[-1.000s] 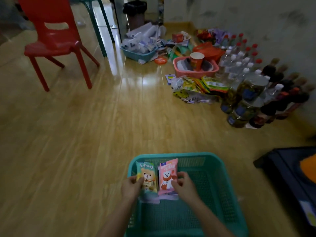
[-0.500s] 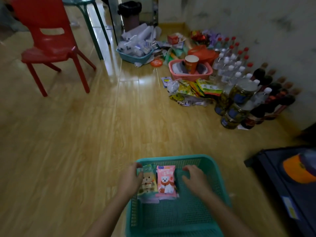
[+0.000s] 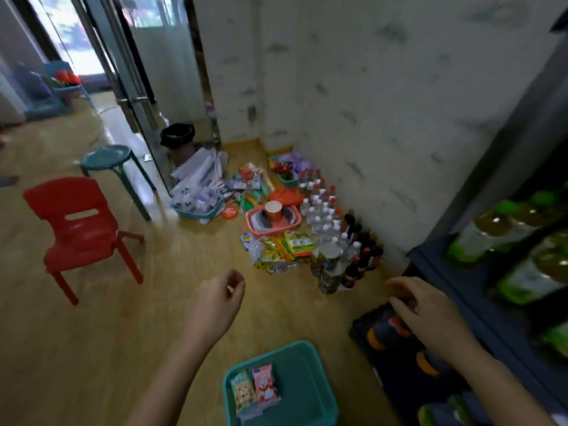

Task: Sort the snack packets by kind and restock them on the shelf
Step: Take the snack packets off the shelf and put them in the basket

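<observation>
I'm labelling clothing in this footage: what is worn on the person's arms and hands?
Nothing worn shows. The left hand and right hand are bare, without gloves. The left forearm and right forearm are bare to the frame's lower edge: no sleeve, watch or bracelet in view. Blur could hide a thin ring.

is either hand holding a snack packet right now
No, the yellow packet and the pink packet lie in the teal basket, while the left hand and right hand are away from it.
</observation>
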`<state>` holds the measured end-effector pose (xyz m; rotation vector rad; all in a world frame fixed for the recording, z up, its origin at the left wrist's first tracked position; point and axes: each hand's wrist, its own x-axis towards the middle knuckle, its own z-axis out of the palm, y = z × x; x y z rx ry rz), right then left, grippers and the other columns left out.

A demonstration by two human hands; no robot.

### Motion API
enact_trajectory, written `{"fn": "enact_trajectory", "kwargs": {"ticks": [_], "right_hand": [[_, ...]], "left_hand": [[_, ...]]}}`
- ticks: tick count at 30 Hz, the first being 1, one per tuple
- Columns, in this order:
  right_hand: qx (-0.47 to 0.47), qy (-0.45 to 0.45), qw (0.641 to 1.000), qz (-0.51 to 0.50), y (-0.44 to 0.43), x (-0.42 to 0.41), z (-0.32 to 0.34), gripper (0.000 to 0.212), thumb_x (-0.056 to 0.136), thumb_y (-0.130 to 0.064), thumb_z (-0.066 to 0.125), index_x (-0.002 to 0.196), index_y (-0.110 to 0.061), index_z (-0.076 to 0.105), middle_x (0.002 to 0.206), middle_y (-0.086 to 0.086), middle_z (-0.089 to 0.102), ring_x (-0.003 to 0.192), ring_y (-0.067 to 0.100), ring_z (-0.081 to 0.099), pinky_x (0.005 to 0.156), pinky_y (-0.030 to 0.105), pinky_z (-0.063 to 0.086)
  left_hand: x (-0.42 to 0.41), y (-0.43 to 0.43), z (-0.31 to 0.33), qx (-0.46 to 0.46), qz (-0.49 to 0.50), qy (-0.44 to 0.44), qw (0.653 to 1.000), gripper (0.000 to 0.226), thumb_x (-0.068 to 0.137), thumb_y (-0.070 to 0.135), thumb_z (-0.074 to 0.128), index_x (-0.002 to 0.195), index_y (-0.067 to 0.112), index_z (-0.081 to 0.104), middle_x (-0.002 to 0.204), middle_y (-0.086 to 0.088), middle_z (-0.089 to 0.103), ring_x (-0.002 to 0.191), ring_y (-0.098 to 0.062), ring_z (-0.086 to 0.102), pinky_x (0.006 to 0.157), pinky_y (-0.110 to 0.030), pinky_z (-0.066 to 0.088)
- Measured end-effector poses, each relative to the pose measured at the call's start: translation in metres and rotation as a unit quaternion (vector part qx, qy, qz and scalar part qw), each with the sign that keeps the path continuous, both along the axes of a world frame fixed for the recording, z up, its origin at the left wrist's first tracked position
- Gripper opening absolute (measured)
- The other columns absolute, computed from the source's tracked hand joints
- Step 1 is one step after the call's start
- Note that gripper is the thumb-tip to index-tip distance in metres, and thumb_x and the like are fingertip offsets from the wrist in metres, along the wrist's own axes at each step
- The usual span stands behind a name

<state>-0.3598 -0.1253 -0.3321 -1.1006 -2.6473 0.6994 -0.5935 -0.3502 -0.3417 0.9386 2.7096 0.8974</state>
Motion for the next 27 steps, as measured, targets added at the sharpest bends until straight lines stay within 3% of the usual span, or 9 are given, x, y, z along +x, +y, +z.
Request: {"fn": "enact_trajectory", "kwargs": {"ticks": [4,7,13,15,21,27], "right_hand": [[0.027,0.002,0.999,-0.040,-0.009,0.070,0.109,0.024,0.092,-0.029,0.053,0.116,-0.029,0.054,0.114,-0.012,0.055,0.107,0.012,0.056,0.084,0.027,0.048],[0.048,-0.004,0.995,-0.088,-0.026,0.123,0.163,0.026,0.092,-0.031,0.052,0.117,-0.028,0.056,0.115,-0.011,0.056,0.109,0.013,0.055,0.086,0.032,0.048],[0.094,0.013,0.967,-0.238,-0.081,0.237,0.214,0.027,0.092,-0.034,0.051,0.118,-0.028,0.056,0.115,-0.010,0.056,0.096,0.014,0.057,0.076,0.035,0.050],[0.105,0.018,0.954,-0.281,-0.103,0.272,0.221,0.026,0.091,-0.033,0.052,0.117,-0.029,0.056,0.115,-0.009,0.058,0.101,0.015,0.057,0.077,0.035,0.050],[0.140,0.015,0.890,-0.434,-0.184,0.392,0.242,0.025,0.089,-0.032,0.056,0.114,-0.028,0.058,0.110,-0.010,0.061,0.106,0.015,0.058,0.081,0.034,0.049],[0.178,0.035,0.815,-0.551,-0.243,0.512,0.264,0.021,0.085,-0.023,0.063,0.105,-0.024,0.064,0.097,-0.008,0.065,0.095,0.017,0.063,0.080,0.038,0.051]], "left_hand": [[0.036,0.019,0.102,0.006,-0.078,0.031,0.996,0.005,0.091,0.023,0.055,0.086,0.024,0.057,0.078,0.009,0.059,0.062,-0.006,0.052,0.061,-0.029,0.041],[0.066,0.030,0.152,0.014,-0.131,0.075,0.988,0.009,0.090,0.026,0.055,0.090,0.020,0.061,0.079,0.007,0.063,0.069,-0.016,0.059,0.062,-0.032,0.047],[0.138,0.053,0.201,0.052,-0.265,0.118,0.956,0.013,0.090,0.031,0.055,0.089,0.020,0.061,0.078,0.005,0.065,0.067,-0.014,0.059,0.058,-0.035,0.050],[0.162,0.060,0.210,0.065,-0.298,0.116,0.945,0.014,0.090,0.032,0.055,0.089,0.020,0.062,0.078,0.003,0.066,0.068,-0.016,0.060,0.060,-0.039,0.052],[0.266,0.084,0.231,0.097,-0.432,0.113,0.890,0.011,0.089,0.032,0.056,0.089,0.024,0.062,0.076,0.004,0.066,0.074,-0.020,0.064,0.062,-0.036,0.052],[0.383,0.103,0.256,0.148,-0.519,0.110,0.834,0.007,0.087,0.031,0.059,0.091,0.026,0.063,0.079,0.010,0.062,0.076,-0.016,0.061,0.066,-0.035,0.051]]}}
